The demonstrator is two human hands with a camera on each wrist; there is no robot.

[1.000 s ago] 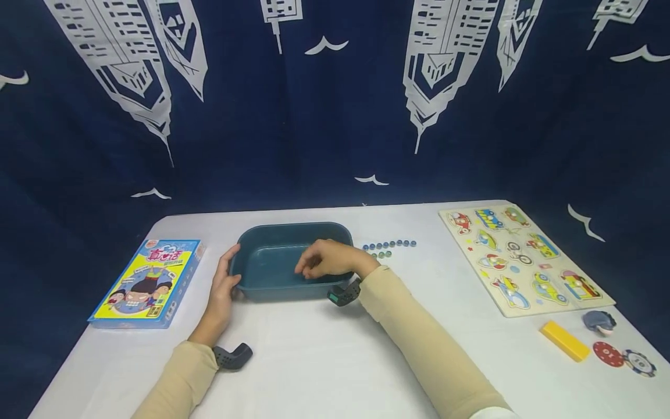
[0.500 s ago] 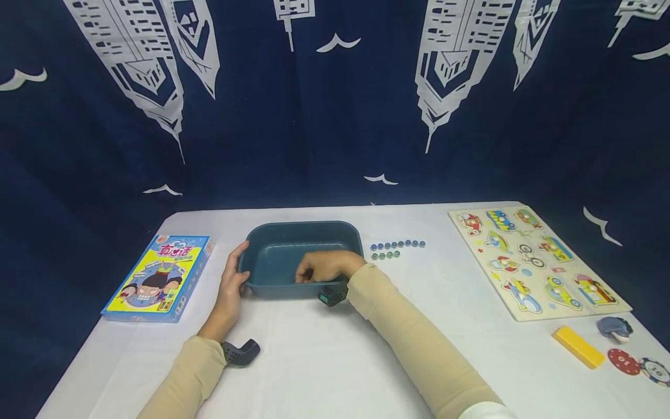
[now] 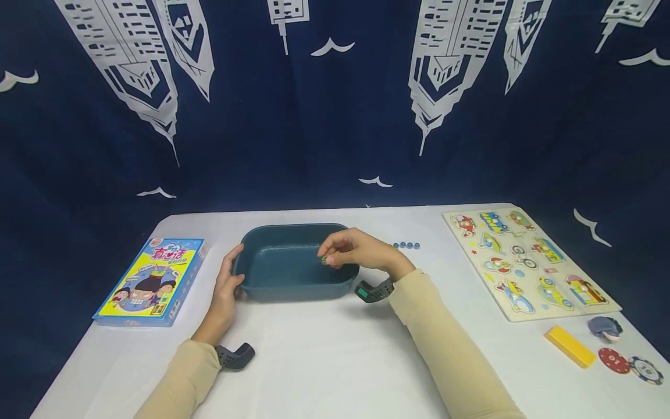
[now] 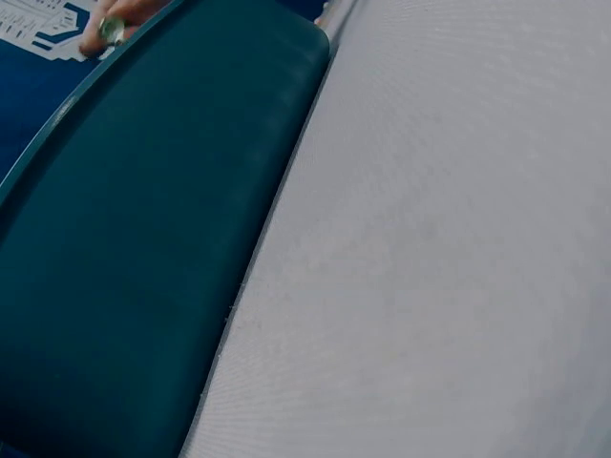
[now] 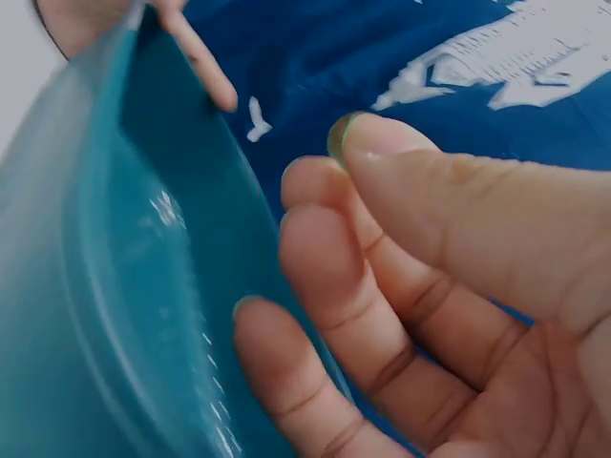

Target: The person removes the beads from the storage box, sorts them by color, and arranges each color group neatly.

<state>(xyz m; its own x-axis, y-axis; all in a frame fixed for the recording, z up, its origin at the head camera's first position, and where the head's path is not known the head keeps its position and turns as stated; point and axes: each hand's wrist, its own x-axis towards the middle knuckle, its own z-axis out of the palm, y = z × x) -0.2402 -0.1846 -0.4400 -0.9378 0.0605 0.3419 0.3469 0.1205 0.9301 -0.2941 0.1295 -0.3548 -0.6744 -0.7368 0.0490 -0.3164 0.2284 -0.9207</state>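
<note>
A dark teal plastic basin (image 3: 293, 291) stands on the white table. My left hand (image 3: 222, 297) grips its left end, thumb near the front corner and fingers along the side; in the right wrist view one of its fingers (image 5: 215, 76) lies at the rim. Above the right part of the basin, my right hand (image 3: 361, 250) pinches a small clear-green glass marble (image 5: 346, 138) between thumb and fingertips. The marble (image 4: 112, 31) also shows beyond the rim in the left wrist view. Several blue marbles (image 3: 410, 245) lie in a row behind the right hand, partly hidden by it.
A boxed card game (image 3: 149, 285) lies at the left. On the right are a wooden picture puzzle board (image 3: 523, 262), a yellow block (image 3: 570, 347), a small grey-blue object (image 3: 605, 327), a red chip (image 3: 614, 361) and a black-and-white chip (image 3: 646, 370).
My right hand has come up from low inside the basin and moved right, now with a green marble in its fingertips. The left hand stays on the basin. The head view shifts slightly.
</note>
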